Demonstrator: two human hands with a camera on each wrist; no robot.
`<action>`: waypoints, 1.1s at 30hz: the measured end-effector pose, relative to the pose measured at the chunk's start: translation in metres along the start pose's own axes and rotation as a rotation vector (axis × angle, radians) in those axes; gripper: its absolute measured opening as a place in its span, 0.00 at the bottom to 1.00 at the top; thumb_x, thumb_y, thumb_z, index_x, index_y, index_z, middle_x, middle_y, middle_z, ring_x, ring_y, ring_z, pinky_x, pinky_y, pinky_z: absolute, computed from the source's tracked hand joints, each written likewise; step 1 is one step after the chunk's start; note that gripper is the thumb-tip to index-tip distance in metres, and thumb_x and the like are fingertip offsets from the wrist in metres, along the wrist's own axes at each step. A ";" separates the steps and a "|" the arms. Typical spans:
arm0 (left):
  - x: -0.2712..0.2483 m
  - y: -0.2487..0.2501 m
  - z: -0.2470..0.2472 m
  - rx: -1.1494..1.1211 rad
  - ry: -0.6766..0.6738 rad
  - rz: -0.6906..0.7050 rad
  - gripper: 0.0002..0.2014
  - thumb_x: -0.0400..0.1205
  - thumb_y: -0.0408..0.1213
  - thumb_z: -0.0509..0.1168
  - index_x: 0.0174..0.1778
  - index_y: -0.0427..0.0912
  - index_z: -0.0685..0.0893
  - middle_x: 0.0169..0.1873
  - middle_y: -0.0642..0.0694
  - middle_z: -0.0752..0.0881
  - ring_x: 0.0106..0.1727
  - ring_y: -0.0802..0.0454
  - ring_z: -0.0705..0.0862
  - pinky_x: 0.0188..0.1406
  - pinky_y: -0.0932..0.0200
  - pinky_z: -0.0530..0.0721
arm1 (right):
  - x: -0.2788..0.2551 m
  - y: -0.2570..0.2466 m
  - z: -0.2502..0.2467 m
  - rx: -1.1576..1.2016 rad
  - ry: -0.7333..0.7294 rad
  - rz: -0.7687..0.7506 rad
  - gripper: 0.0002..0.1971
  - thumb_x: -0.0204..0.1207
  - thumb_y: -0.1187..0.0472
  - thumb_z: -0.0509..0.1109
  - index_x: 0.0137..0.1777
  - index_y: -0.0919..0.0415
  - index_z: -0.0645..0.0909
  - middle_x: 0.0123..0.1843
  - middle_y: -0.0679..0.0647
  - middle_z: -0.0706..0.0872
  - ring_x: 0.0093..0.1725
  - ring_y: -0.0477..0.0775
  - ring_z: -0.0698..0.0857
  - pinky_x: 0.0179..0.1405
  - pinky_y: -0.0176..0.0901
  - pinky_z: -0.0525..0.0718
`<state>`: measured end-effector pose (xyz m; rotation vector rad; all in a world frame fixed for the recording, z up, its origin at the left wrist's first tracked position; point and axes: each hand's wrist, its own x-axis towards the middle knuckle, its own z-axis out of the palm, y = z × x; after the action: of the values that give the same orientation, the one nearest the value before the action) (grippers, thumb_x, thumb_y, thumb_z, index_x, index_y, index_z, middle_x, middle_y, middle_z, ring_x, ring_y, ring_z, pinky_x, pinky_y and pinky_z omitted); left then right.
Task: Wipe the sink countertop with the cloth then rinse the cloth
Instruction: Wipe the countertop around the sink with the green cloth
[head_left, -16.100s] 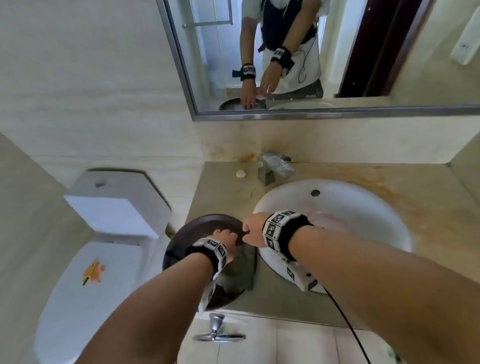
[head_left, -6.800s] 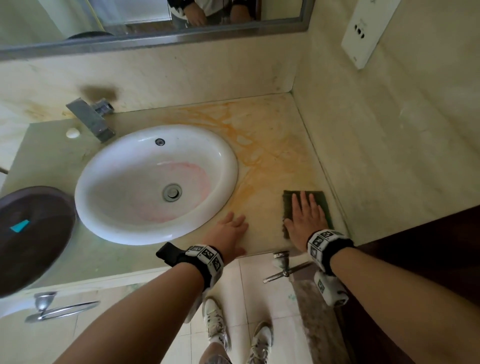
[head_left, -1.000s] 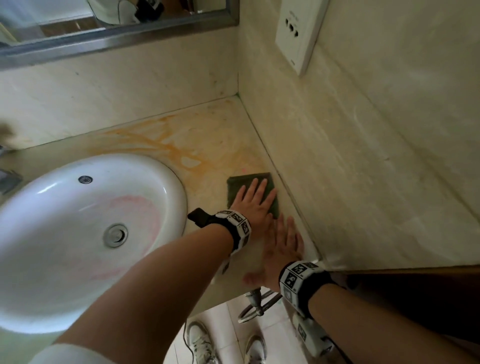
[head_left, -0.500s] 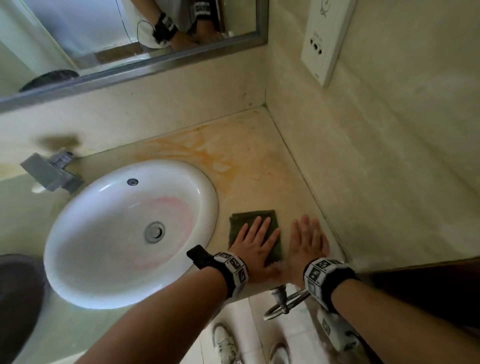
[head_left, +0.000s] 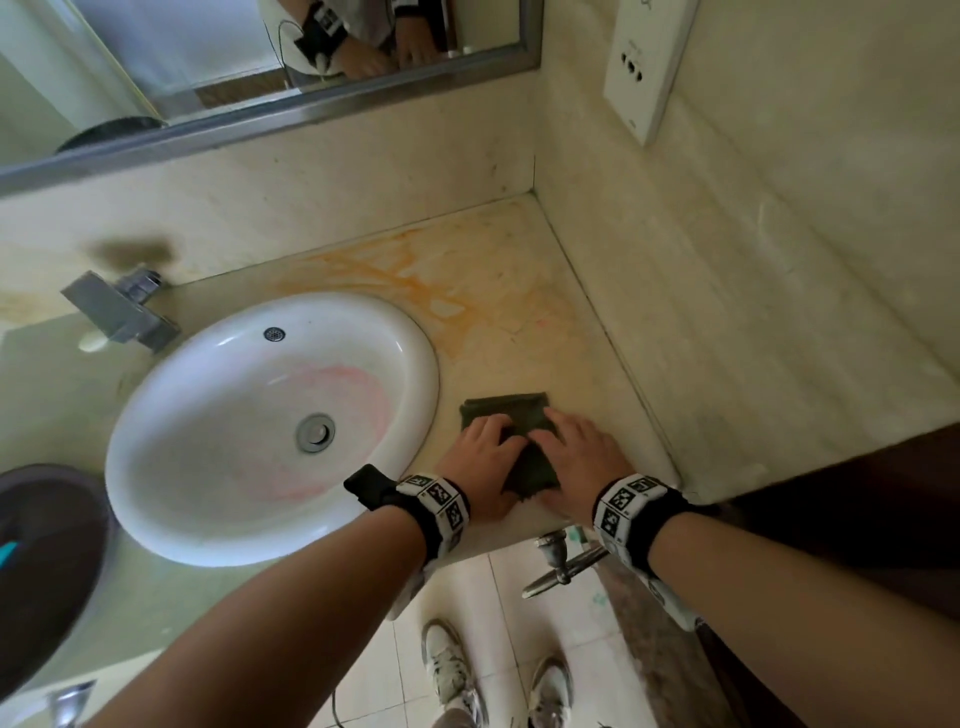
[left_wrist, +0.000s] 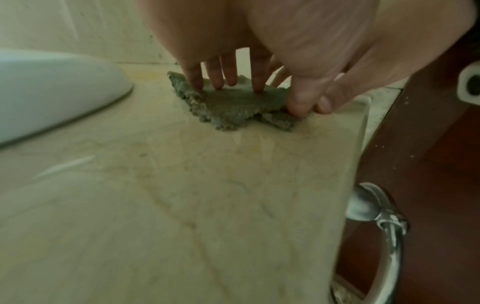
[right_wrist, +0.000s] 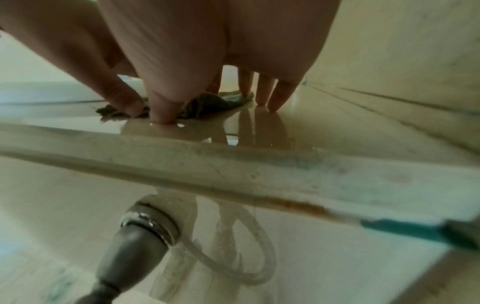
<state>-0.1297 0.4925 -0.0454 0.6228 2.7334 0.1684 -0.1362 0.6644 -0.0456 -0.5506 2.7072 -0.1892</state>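
Note:
The dark green cloth (head_left: 519, 415) lies on the beige stone countertop (head_left: 519, 312), right of the white sink (head_left: 415, 332) and near the front edge. My left hand (head_left: 483, 449) and right hand (head_left: 576, 452) sit side by side on it, fingers arched. In the left wrist view the left fingertips (left_wrist: 218, 82) dig into the cloth (left_wrist: 233, 105) while the thumb nips its near edge, next to the right thumb. The cloth (right_wrist: 207, 102) humps up between the right thumb and fingers in the right wrist view; two right fingers (right_wrist: 271, 102) touch wet stone.
A side wall (head_left: 727, 312) runs close on the right, with a white socket panel (head_left: 644, 62). The steel faucet (head_left: 119, 312) stands at the sink's back left. A dark round bin (head_left: 41, 545) is at far left. A chrome towel ring (head_left: 566, 561) hangs below the counter's front edge.
Both hands lay flat half a second ago, the right one on bare stone beside the cloth. Now both are arched over the cloth, which is bunched narrower between them.

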 end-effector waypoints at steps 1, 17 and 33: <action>-0.002 0.001 0.001 -0.003 0.007 -0.005 0.34 0.75 0.53 0.68 0.77 0.48 0.68 0.75 0.41 0.65 0.75 0.40 0.65 0.77 0.47 0.67 | 0.000 -0.002 -0.002 -0.001 0.016 -0.019 0.34 0.71 0.43 0.72 0.75 0.47 0.66 0.83 0.54 0.59 0.78 0.60 0.62 0.72 0.55 0.70; 0.005 -0.022 -0.026 -0.129 -0.005 -0.194 0.20 0.81 0.42 0.65 0.70 0.45 0.78 0.68 0.46 0.74 0.69 0.46 0.74 0.68 0.50 0.77 | 0.023 -0.006 -0.029 0.050 0.004 0.084 0.23 0.79 0.48 0.68 0.72 0.49 0.73 0.72 0.50 0.74 0.70 0.55 0.73 0.65 0.51 0.79; 0.013 -0.044 0.001 0.059 -0.264 -0.029 0.44 0.84 0.57 0.53 0.84 0.39 0.34 0.83 0.43 0.32 0.84 0.46 0.33 0.84 0.48 0.41 | 0.046 -0.019 0.012 -0.150 -0.235 0.099 0.41 0.84 0.44 0.51 0.83 0.67 0.32 0.85 0.63 0.32 0.84 0.62 0.34 0.85 0.54 0.42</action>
<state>-0.1580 0.4592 -0.0579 0.5756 2.4979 -0.0017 -0.1642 0.6278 -0.0676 -0.4486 2.5235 0.1004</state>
